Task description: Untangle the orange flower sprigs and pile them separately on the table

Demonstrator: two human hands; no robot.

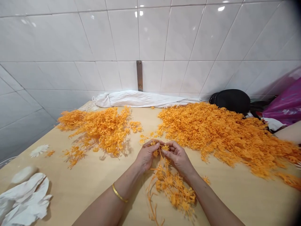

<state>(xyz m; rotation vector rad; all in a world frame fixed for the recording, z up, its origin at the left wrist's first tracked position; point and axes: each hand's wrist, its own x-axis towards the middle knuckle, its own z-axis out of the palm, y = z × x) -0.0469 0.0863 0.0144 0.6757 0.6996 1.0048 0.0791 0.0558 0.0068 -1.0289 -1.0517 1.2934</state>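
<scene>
Near the middle of the table, my left hand (147, 154) and my right hand (178, 156) are close together. Both pinch parts of one orange artificial flower spray (175, 188), with small blossoms at the fingertips. Its thin stems and star-shaped blossoms hang down between my forearms onto the table. A yellow bangle (117, 194) circles my left wrist. The exact spot gripped is partly hidden by the fingers.
A smaller pile of orange sprays (103, 128) lies left, a larger heap (221, 135) right. White cloth (141, 99) runs along the tiled wall. A black pouch (231, 99) and purple bag (285, 102) stand back right; crumpled white fabric (28, 201) lies front left.
</scene>
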